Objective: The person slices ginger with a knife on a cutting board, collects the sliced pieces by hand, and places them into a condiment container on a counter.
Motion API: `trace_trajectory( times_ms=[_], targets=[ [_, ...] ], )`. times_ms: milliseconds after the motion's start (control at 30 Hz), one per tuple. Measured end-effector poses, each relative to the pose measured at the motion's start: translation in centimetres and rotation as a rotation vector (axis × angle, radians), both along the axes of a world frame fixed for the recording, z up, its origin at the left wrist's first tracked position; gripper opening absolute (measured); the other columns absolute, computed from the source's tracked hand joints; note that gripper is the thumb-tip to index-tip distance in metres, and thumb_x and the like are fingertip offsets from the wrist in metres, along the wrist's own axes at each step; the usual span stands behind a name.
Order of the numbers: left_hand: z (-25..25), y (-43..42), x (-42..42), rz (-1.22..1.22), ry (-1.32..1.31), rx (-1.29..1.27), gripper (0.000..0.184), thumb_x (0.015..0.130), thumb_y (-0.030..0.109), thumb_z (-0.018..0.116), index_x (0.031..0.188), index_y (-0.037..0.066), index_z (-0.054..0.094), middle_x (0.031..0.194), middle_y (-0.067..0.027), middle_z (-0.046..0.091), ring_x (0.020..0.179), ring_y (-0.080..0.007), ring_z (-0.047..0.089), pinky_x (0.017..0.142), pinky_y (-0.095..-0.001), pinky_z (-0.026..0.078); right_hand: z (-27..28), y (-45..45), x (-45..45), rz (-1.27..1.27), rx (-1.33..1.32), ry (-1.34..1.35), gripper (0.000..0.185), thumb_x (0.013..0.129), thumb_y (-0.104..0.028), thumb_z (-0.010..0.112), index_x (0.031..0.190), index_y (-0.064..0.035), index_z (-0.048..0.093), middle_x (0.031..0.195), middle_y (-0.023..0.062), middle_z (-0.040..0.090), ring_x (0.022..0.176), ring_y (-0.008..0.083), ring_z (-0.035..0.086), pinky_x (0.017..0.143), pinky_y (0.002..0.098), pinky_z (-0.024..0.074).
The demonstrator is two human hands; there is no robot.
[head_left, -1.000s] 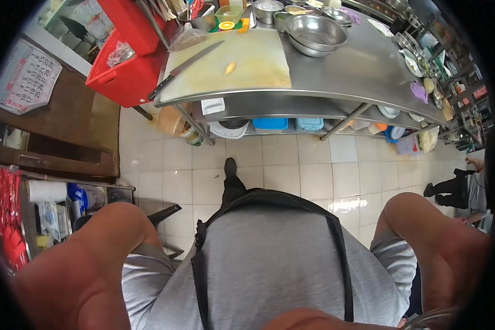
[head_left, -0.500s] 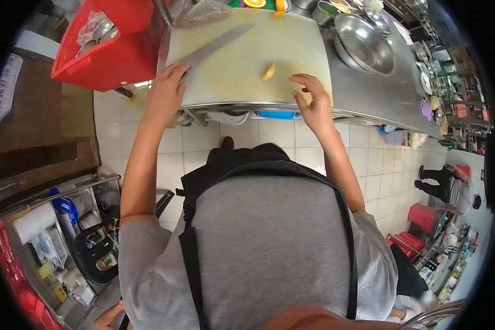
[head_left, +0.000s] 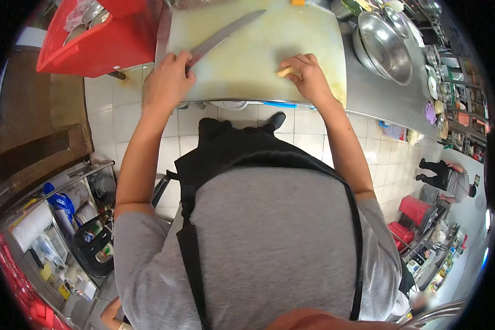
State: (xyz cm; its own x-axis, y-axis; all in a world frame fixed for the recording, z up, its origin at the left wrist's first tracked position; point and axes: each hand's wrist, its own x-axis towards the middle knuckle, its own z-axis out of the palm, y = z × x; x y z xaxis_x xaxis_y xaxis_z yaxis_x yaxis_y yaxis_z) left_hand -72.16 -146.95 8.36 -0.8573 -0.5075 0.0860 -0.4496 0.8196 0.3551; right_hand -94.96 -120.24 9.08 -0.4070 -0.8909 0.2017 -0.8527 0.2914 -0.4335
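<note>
Knife (head_left: 220,38) lies aslant on the cutting board (head_left: 247,83), its handle in our curled left hand (head_left: 169,81); our right hand (head_left: 309,76) pinches the small yellow piece (head_left: 284,72) over the board's right half. A loose pinch, we judge, could let it slip toward the blade.

One knife (head_left: 225,34), one yellow piece (head_left: 284,71)

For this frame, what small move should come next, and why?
Probably firm the grip of the left hand on the knife and lift it: that hand covers the handle, the blade lies over the cutting board, and the right hand has its fingertips at the small yellow piece.
</note>
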Motion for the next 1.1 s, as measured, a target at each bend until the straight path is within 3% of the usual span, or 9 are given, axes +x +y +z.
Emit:
trace_trajectory(
  times_ms=[167, 267, 467, 500, 733, 833, 933, 1100],
  targets=[
    [2.3, 3.3, 1.8, 0.114, 0.018, 0.307, 0.036, 0.082, 0.01, 0.063, 0.117, 0.009, 0.056, 0.106, -0.0194, 0.058, 0.09, -0.0386, 0.062, 0.08, -0.0474, 0.049, 0.0, 0.5, 1.1, -0.183, -0.199, -0.048, 0.042, 0.076, 0.004, 0.074, 0.115, -0.0096, 0.064, 0.109, 0.0082, 0.064, 0.104, 0.0262, 0.057, 0.084, 0.0353, 0.0518],
    [2.7, 5.3, 2.6, 0.113, 0.048, 0.395, 0.037, 0.083, 0.006, 0.061, 0.119, 0.007, 0.054, 0.108, -0.0216, 0.057, 0.09, -0.0411, 0.06, 0.079, -0.0492, 0.048, -1.2, 0.4, 1.7, -0.315, -0.299, -0.295, 0.03, 0.081, 0.001, 0.074, 0.11, -0.0052, 0.066, 0.11, 0.0095, 0.063, 0.097, 0.0207, 0.059, 0.077, 0.0309, 0.0532],
    [2.3, 9.6, 0.4, -0.166, 0.201, 0.503, 0.031, 0.087, 0.006, 0.061, 0.117, 0.004, 0.052, 0.101, -0.0214, 0.059, 0.091, -0.0388, 0.061, 0.08, -0.0442, 0.048, -3.8, 0.0, 1.9, -0.299, -0.501, -0.249, 0.016, 0.081, 0.001, 0.074, 0.095, -0.0022, 0.069, 0.105, 0.0138, 0.061, 0.087, 0.0244, 0.064, 0.077, 0.0325, 0.0548],
    [3.4, 10.3, -0.2, -0.118, 0.017, 0.635, 0.03, 0.089, 0.007, 0.058, 0.118, 0.005, 0.049, 0.092, -0.0242, 0.06, 0.09, -0.0429, 0.062, 0.079, -0.0493, 0.048, -4.1, 0.1, 2.0, -0.306, -0.516, -0.251, 0.015, 0.081, 0.002, 0.074, 0.094, -0.0016, 0.069, 0.104, 0.0139, 0.061, 0.087, 0.0245, 0.064, 0.076, 0.0325, 0.0547],
    [2.2, 12.7, -2.6, -0.258, -0.177, 0.516, 0.04, 0.089, 0.007, 0.053, 0.128, 0.009, 0.043, 0.079, -0.0249, 0.062, 0.075, -0.0452, 0.063, 0.066, -0.0563, 0.047, -4.8, 0.5, 1.8, -0.277, -0.554, -0.086, 0.012, 0.079, 0.005, 0.075, 0.088, -0.0002, 0.07, 0.095, 0.0135, 0.066, 0.089, 0.0252, 0.066, 0.073, 0.0325, 0.0548],
    [2.2, 13.2, -2.9, -0.263, -0.204, 0.519, 0.057, 0.088, 0.007, 0.052, 0.143, 0.013, 0.037, 0.077, -0.0252, 0.063, 0.072, -0.0446, 0.063, 0.066, -0.0567, 0.048, -4.8, 0.5, 1.4, -0.254, -0.537, -0.059, 0.013, 0.078, 0.005, 0.076, 0.088, -0.0011, 0.07, 0.094, 0.0129, 0.068, 0.086, 0.0251, 0.067, 0.073, 0.0323, 0.0546],
    [2.4, 13.5, -3.6, -0.266, -0.329, 0.551, 0.073, 0.088, 0.006, 0.052, 0.154, 0.02, 0.024, 0.076, -0.0252, 0.064, 0.068, -0.0443, 0.064, 0.066, -0.0561, 0.05, -4.8, 0.4, 1.2, -0.246, -0.538, -0.067, 0.013, 0.077, 0.004, 0.076, 0.087, -0.0018, 0.071, 0.093, 0.0126, 0.069, 0.084, 0.025, 0.067, 0.073, 0.0322, 0.0545],
    [2.1, 13.7, -3.2, -0.282, -0.313, 0.464, 0.08, 0.088, 0.006, 0.051, 0.157, 0.03, 0.018, 0.073, -0.0243, 0.064, 0.064, -0.0435, 0.064, 0.064, -0.0546, 0.052, -5.2, 0.4, 1.2, -0.267, -0.536, -0.078, 0.013, 0.077, 0.005, 0.076, 0.086, -0.002, 0.07, 0.093, 0.0131, 0.069, 0.084, 0.025, 0.068, 0.073, 0.032, 0.0547]
  ],
)
